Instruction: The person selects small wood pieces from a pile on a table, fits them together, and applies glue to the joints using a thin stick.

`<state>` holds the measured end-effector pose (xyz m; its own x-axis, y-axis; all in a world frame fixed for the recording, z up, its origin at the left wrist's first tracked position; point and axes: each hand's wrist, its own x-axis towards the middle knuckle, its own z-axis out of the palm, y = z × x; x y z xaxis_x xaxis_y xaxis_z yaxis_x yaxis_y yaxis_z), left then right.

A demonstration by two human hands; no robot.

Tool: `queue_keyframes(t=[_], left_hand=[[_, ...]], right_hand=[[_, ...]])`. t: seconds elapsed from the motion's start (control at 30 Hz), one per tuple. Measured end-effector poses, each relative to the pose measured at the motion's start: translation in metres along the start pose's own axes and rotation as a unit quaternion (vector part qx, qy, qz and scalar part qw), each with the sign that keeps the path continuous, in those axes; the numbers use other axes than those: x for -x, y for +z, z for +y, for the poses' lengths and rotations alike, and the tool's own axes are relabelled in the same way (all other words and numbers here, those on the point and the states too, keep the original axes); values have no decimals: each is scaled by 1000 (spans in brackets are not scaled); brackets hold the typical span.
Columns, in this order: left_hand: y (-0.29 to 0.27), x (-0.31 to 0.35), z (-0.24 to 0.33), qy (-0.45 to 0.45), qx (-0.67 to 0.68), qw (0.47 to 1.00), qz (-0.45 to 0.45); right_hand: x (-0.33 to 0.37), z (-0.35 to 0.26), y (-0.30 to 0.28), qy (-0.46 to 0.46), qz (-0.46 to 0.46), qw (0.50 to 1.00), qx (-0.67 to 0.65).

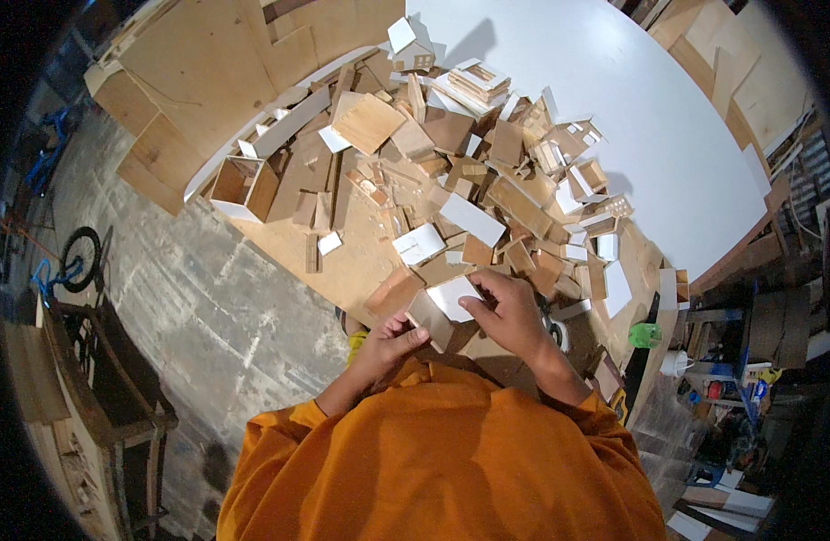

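Close in front of my body, my left hand grips a thin brown wooden panel between thumb and fingers. My right hand pinches a small white panel by its right edge, thumb on top. The two panels meet edge to edge; whether they are fixed together I cannot tell. Just beyond them spreads a heap of wood offcuts, with a brown board near my left hand and a white piece farther off. A long white strip rests on the heap.
The pile covers much of a wooden tabletop. An open wooden box stands at its left, a little white model house at the far side. Behind lies a large white board. A green object sits at the right edge.
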<state>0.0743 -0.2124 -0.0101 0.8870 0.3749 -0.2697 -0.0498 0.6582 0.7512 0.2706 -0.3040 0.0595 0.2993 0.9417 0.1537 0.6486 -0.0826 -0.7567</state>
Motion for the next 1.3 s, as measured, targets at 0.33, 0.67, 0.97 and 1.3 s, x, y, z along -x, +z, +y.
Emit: queue_keyframes(t=[0.33, 0.67, 0.97, 1.3], left_hand=[[2, -4, 2, -43, 63, 997, 9], [-3, -10, -9, -59, 95, 994, -9], [1, -9, -16, -89, 102, 991, 11], [6, -9, -5, -93, 166, 981, 26]], right_hand=[[-1, 15, 8, 66, -52, 994, -66], [5, 36, 7, 187, -97, 951, -227], [12, 39, 5, 171, -97, 965, -172], [10, 32, -3, 196, -70, 943, -259]])
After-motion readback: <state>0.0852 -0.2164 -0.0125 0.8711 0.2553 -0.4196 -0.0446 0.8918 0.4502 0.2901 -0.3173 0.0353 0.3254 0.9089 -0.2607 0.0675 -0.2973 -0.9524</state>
